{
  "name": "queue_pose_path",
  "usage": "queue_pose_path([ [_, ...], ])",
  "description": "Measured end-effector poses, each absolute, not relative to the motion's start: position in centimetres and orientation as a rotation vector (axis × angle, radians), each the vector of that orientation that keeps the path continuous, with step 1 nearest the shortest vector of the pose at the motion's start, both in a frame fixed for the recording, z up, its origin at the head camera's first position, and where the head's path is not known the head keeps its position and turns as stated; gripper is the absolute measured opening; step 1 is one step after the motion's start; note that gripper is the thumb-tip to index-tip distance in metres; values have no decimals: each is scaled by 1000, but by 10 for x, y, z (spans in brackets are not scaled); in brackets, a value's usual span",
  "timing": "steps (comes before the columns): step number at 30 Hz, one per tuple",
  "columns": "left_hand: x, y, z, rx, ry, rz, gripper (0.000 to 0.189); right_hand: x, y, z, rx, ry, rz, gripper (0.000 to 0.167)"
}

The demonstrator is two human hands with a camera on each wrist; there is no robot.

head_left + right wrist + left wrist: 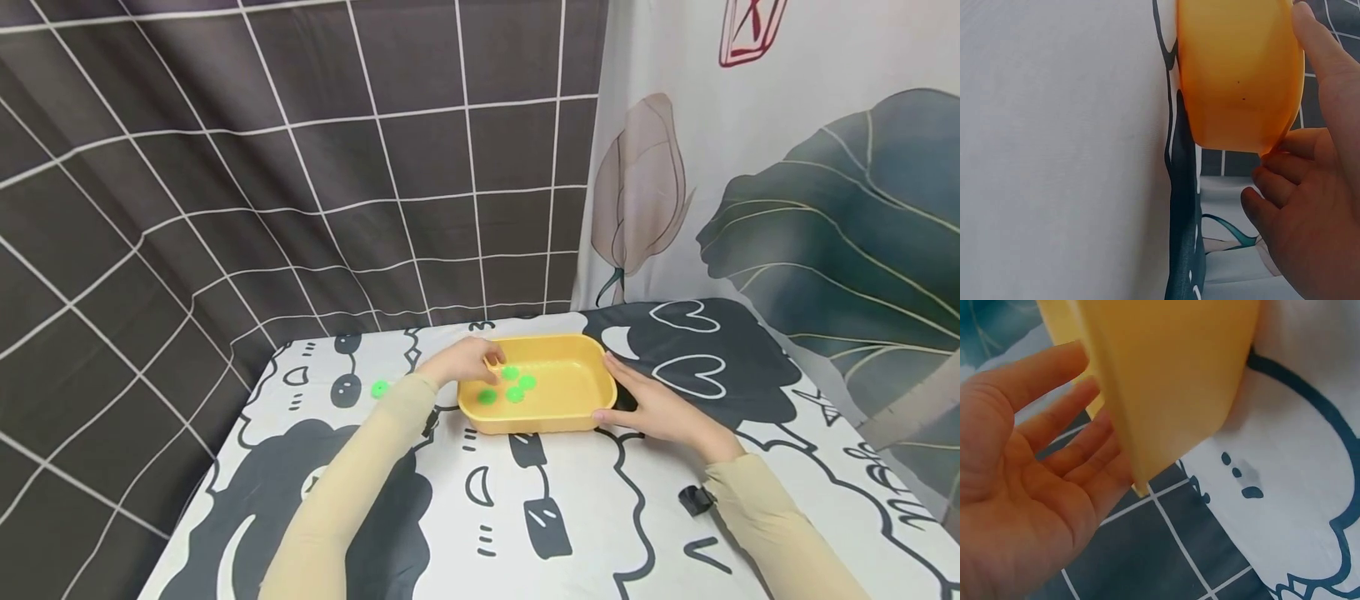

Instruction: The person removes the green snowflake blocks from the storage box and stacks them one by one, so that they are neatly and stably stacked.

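A shallow yellow plastic tray (536,424) with rounded corners sits on the patterned cloth. Several small round green pieces (515,394), too small to name exactly, lie toward its left side. My left hand (467,360) reaches over the tray's left rim, fingers loosely bent above the green pieces. From the left wrist, its fingers (1072,415) go behind the rim of the yellow wall, which partly hides the fingertips. At the other end, my right hand (654,402) holds the tray between thumb and fingers; the right wrist view shows the thumb (1319,44) along the rim.
Another round green piece (380,389) lies on the cloth left of the tray. A black object (696,500) is by the right sleeve. Behind the cloth-covered surface hang a dark grid curtain (420,167) and a pale leaf-print curtain (675,75).
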State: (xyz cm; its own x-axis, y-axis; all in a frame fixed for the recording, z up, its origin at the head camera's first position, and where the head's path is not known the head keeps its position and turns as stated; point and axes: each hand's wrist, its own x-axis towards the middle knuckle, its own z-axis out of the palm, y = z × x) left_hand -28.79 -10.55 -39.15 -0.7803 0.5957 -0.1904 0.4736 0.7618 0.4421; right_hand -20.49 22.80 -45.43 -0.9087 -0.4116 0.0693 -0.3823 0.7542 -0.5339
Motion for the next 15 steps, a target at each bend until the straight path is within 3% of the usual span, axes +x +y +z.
queue_pose_path([
  [15, -273, -90, -403, 778, 2599, 193, 36, -204, 228, -453, -643, 2885, -864, 110],
])
